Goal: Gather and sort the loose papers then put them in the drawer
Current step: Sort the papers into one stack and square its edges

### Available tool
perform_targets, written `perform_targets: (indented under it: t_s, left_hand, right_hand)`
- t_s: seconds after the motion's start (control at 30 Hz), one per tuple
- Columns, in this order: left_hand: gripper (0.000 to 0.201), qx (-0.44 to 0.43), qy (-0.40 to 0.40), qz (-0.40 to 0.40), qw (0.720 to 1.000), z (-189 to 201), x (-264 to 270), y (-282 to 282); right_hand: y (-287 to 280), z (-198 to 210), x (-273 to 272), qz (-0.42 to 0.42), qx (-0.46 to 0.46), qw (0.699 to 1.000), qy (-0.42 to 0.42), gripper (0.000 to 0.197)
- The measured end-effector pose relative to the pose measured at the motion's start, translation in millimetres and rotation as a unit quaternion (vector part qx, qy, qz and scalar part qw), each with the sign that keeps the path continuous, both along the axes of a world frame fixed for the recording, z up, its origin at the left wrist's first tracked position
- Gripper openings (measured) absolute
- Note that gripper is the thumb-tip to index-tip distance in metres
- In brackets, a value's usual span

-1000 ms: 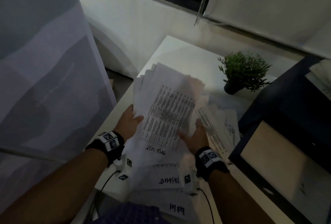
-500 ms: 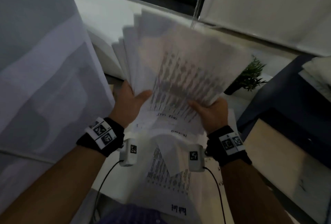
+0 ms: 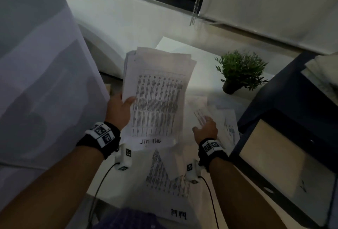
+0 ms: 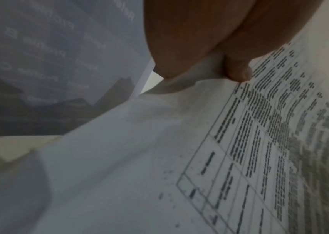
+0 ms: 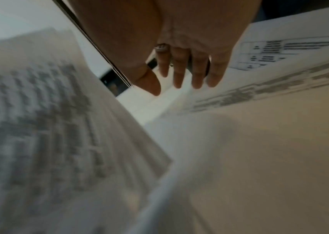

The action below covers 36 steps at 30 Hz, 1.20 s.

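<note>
A stack of printed papers (image 3: 157, 93) with a table of text on top is held above the white table (image 3: 175, 45). My left hand (image 3: 120, 108) grips the stack's left edge, thumb on top. In the left wrist view the thumb (image 4: 237, 69) presses on the stack of papers (image 4: 179, 142). My right hand (image 3: 205, 129) is off the stack, fingers straight, over loose papers (image 3: 225, 119) lying on the table at the right. The right wrist view shows the right hand (image 5: 179, 79) with spread straight fingers above a printed sheet (image 5: 259, 88). More loose sheets (image 3: 168, 179) lie near me. The open drawer (image 3: 274, 159) is at the right.
A small potted plant (image 3: 239, 71) stands at the table's far right. A dark cabinet (image 3: 296, 97) carries the drawer. A large pale panel (image 3: 40, 75) rises at the left. A window blind with its chain (image 3: 196, 0) hangs behind.
The stack came down from its raised position. My right hand let go of it and moved right, down toward the loose sheets; the left hand alone holds the stack.
</note>
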<state>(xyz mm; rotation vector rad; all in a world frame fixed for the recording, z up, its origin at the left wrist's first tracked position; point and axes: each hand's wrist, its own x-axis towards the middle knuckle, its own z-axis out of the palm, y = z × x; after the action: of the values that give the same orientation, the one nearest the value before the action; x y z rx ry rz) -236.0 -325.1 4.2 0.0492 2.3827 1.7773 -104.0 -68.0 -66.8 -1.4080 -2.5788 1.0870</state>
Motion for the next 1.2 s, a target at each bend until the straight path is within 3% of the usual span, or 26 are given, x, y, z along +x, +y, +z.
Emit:
perform_targets:
  t_s: [0.07, 0.17, 0.23, 0.43, 0.57, 0.63, 0.77, 0.9, 1.03, 1.2]
  left_hand:
    - [0.035, -0.028, -0.027, 0.001, 0.999, -10.5, -4.2, -8.4]
    - [0.035, -0.045, -0.077, 0.003, 0.996, -24.7, -2.5, -20.2]
    - [0.037, -0.047, -0.104, 0.013, 0.993, -31.4, -0.2, -27.3]
    - [0.044, -0.036, -0.169, 0.024, 0.985, -56.5, -1.8, -43.3]
    - [0.043, -0.036, -0.198, 0.02, 0.979, -71.8, -1.4, -49.1]
    - [0.042, -0.032, -0.208, 0.024, 0.977, -75.6, 0.0, -50.4]
    - [0.043, -0.045, -0.219, 0.023, 0.974, -83.8, 0.8, -56.6]
    - [0.045, -0.05, -0.232, 0.039, 0.971, -94.3, -2.0, -71.3]
    - [0.044, -0.05, -0.248, 0.043, 0.967, -93.8, 0.0, -74.6]
    - [0.051, -0.078, -0.243, -0.005, 0.967, -107.8, 0.8, -61.4]
  right_hand:
    - [2.9, -15.1, 4.6, 0.036, 0.031, 0.991, -0.127, 0.099]
    - [4.5, -23.2, 9.3, 0.076, 0.063, 0.974, -0.206, 0.118]
    - [7.5, -23.7, 8.8, 0.087, 0.065, 0.97, -0.218, 0.115]
    - [5.8, -25.3, 13.7, 0.047, -0.021, 0.991, -0.123, 0.084]
    - [-12.6, -22.0, 16.6, 0.047, 0.03, 0.981, -0.187, 0.104]
    - [-20.8, -22.7, 14.0, 0.043, 0.011, 0.98, -0.196, 0.108]
    - [-26.8, -28.0, 14.6, -0.015, -0.062, 0.991, -0.12, 0.083]
    - [-25.0, -11.1, 19.6, -0.082, -0.032, 0.996, -0.019, 0.057]
    - [-21.0, 37.3, 17.2, -0.076, 0.032, 0.995, 0.062, 0.043]
    - [-26.1, 133.0, 6.4, -0.002, 0.149, 0.977, 0.152, 0.026]
